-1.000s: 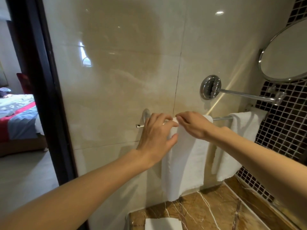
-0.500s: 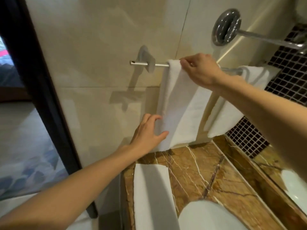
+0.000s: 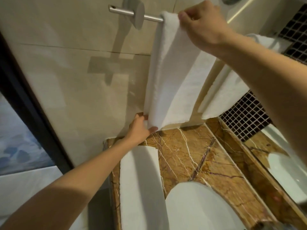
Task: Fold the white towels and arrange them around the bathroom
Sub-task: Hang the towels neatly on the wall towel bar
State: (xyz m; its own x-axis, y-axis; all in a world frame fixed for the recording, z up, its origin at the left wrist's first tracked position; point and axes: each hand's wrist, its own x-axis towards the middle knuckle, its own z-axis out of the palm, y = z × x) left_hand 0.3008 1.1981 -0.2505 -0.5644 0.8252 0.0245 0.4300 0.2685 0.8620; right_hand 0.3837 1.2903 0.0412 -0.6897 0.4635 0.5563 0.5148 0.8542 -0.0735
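Your left hand (image 3: 141,128), now lower, is pinching the towel (image 3: 171,77) by its bottom corner; your right hand (image 3: 204,25) is gripping its top, straightening it.

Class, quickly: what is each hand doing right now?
Left hand: pinches the bottom corner of the towel.
Right hand: grips the same towel at its top, by the rail.

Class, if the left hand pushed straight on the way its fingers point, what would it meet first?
Probably the beige wall just behind the hanging towel whose corner the left hand pinches; depth is hard to judge.
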